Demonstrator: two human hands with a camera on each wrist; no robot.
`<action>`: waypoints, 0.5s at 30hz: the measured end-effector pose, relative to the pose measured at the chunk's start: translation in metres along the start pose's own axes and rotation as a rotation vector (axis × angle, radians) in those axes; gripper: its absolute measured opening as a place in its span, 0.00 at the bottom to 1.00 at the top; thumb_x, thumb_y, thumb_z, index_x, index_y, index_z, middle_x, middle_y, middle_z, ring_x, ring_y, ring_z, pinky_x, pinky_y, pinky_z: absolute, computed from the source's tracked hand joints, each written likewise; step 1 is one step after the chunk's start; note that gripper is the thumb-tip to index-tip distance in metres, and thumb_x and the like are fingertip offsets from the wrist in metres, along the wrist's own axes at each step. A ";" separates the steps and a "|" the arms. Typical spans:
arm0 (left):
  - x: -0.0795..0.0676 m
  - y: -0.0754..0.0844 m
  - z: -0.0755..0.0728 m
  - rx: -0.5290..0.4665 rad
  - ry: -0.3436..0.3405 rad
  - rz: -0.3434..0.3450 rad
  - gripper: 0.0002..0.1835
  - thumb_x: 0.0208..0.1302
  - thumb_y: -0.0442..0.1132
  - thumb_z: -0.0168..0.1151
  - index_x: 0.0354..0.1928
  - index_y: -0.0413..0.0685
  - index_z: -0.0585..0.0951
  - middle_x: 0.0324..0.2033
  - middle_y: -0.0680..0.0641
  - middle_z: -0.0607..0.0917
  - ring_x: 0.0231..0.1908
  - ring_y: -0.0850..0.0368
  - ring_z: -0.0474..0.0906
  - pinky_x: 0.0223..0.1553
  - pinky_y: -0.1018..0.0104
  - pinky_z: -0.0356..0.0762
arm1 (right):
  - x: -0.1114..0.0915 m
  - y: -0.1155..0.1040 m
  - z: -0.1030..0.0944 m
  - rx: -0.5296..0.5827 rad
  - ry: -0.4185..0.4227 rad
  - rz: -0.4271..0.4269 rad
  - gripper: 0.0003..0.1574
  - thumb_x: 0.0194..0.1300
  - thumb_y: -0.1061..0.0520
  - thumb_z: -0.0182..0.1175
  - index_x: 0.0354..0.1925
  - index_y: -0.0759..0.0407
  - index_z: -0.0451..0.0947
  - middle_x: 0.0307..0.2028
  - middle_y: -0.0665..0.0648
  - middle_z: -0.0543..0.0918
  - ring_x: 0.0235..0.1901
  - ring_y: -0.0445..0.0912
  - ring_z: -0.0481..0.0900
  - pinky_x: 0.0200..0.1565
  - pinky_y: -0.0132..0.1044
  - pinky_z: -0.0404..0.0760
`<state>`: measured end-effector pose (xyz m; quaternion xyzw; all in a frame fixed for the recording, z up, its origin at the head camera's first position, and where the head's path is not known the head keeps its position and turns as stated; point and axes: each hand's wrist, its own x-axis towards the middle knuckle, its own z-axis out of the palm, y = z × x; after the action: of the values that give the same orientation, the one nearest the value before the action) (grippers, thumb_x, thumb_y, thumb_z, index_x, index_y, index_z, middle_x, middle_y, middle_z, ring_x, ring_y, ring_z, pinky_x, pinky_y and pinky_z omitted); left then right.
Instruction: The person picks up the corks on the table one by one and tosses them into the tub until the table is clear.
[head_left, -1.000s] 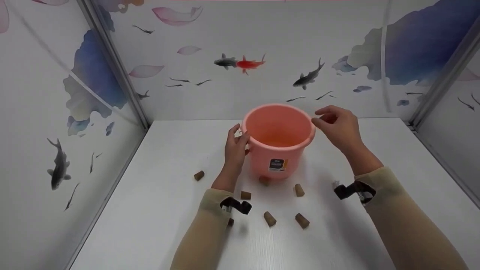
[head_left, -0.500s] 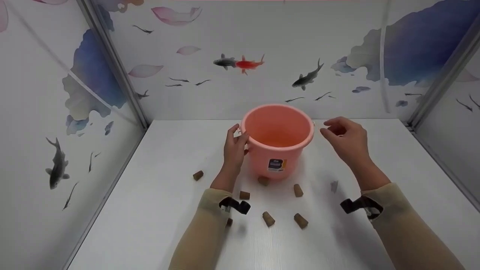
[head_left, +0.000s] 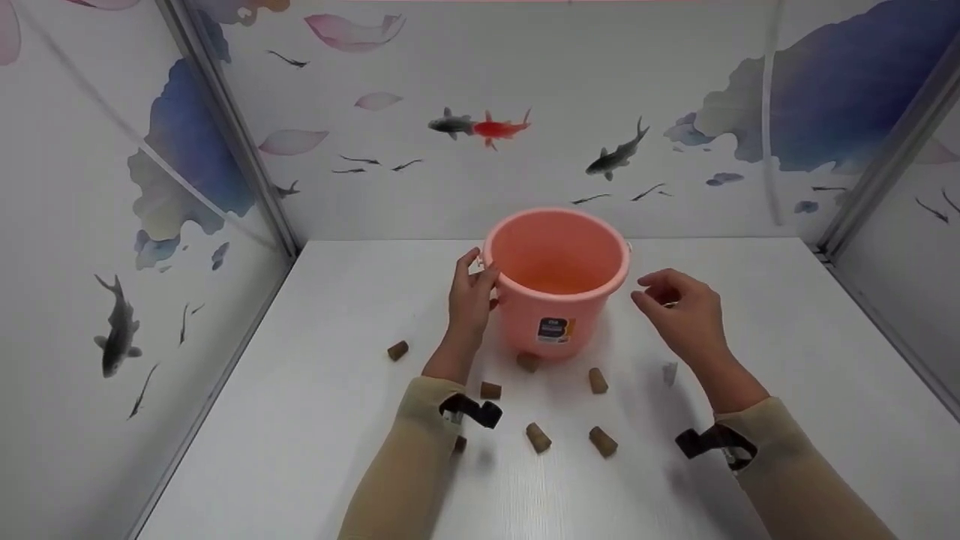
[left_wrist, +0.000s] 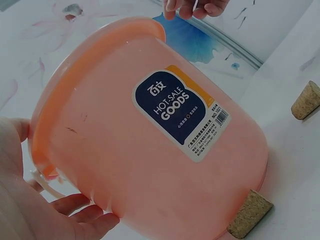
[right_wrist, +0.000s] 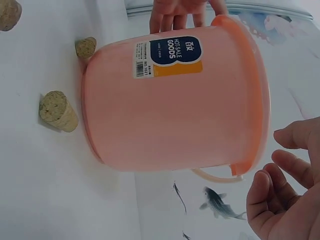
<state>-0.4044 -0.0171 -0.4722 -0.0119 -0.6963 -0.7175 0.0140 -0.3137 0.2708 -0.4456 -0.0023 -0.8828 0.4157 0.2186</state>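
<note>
A pink plastic bucket (head_left: 562, 322) stands upright on the white table, a dark label on its front. My left hand (head_left: 472, 304) grips its left side at the rim; in the left wrist view the thumb lies at the rim and the fingers rest on the wall below, beside the pale handle (left_wrist: 47, 186). To the right of the bucket, my right hand (head_left: 682, 307) hovers apart from it, fingers loosely curled, with nothing held in the right wrist view. Tapered corks lie in front, one cork (head_left: 528, 362) right at the bucket's base and another cork (head_left: 597, 380) nearer me.
More corks are scattered about: one cork (head_left: 397, 350) off to the left, two nearer corks (head_left: 538, 437) (head_left: 602, 442), and one cork (head_left: 460, 445) partly behind the left sleeve. A small pale grey piece (head_left: 670, 373) shows near the right forearm. Fish-printed panels (head_left: 360, 202) enclose the table.
My right hand has moved away from the bucket's right rim, first rightward, then down toward me. The left hand and the bucket stay where they were.
</note>
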 end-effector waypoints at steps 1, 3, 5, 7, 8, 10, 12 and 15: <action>0.000 0.000 0.000 0.002 0.001 0.002 0.33 0.79 0.53 0.57 0.81 0.62 0.62 0.58 0.44 0.84 0.55 0.53 0.81 0.59 0.52 0.86 | -0.001 0.001 0.001 0.000 -0.003 -0.002 0.13 0.73 0.52 0.67 0.52 0.56 0.87 0.39 0.59 0.87 0.39 0.50 0.80 0.36 0.22 0.78; 0.000 0.000 0.000 0.004 0.002 0.011 0.33 0.79 0.53 0.57 0.81 0.61 0.62 0.56 0.44 0.84 0.54 0.52 0.81 0.58 0.52 0.86 | -0.003 0.004 0.004 -0.003 -0.012 -0.010 0.13 0.73 0.53 0.68 0.51 0.56 0.87 0.39 0.59 0.87 0.39 0.50 0.80 0.36 0.23 0.79; -0.001 0.000 -0.001 0.008 0.002 0.022 0.33 0.79 0.53 0.57 0.81 0.60 0.62 0.57 0.43 0.84 0.54 0.52 0.81 0.57 0.52 0.86 | -0.005 0.006 0.007 -0.015 -0.021 -0.022 0.12 0.72 0.54 0.68 0.51 0.56 0.87 0.39 0.59 0.87 0.38 0.50 0.81 0.36 0.23 0.79; -0.001 -0.001 -0.001 0.012 -0.001 0.030 0.34 0.79 0.53 0.57 0.81 0.59 0.62 0.59 0.41 0.84 0.54 0.52 0.81 0.57 0.52 0.86 | -0.007 0.008 0.011 -0.028 -0.035 -0.029 0.12 0.72 0.55 0.68 0.51 0.57 0.87 0.38 0.59 0.87 0.38 0.50 0.81 0.36 0.24 0.79; -0.001 -0.001 -0.001 0.015 -0.002 0.032 0.34 0.79 0.53 0.57 0.81 0.59 0.62 0.60 0.40 0.84 0.54 0.52 0.81 0.57 0.52 0.86 | -0.008 0.009 0.012 -0.033 -0.043 -0.031 0.12 0.72 0.55 0.68 0.51 0.57 0.87 0.38 0.59 0.87 0.38 0.51 0.81 0.36 0.24 0.79; 0.000 -0.002 -0.001 0.013 -0.006 0.035 0.34 0.78 0.54 0.57 0.81 0.59 0.62 0.61 0.39 0.84 0.54 0.52 0.81 0.58 0.50 0.86 | -0.009 0.010 0.014 -0.041 -0.060 -0.025 0.12 0.72 0.55 0.68 0.51 0.57 0.87 0.39 0.59 0.87 0.38 0.51 0.81 0.36 0.25 0.79; 0.000 -0.002 -0.001 0.007 -0.006 0.034 0.35 0.78 0.54 0.58 0.81 0.58 0.62 0.60 0.39 0.84 0.54 0.52 0.81 0.59 0.49 0.85 | -0.011 0.011 0.017 -0.041 -0.081 -0.014 0.13 0.72 0.55 0.68 0.52 0.57 0.87 0.39 0.59 0.86 0.39 0.51 0.81 0.36 0.26 0.80; 0.000 -0.003 0.000 -0.005 -0.011 0.032 0.36 0.78 0.54 0.58 0.82 0.57 0.61 0.60 0.40 0.83 0.55 0.51 0.81 0.60 0.48 0.85 | -0.014 0.012 0.020 -0.039 -0.107 -0.002 0.13 0.72 0.55 0.68 0.52 0.57 0.87 0.39 0.59 0.86 0.38 0.52 0.80 0.36 0.28 0.80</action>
<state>-0.4049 -0.0172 -0.4755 -0.0273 -0.6941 -0.7190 0.0217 -0.3108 0.2613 -0.4713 0.0163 -0.9012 0.3977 0.1715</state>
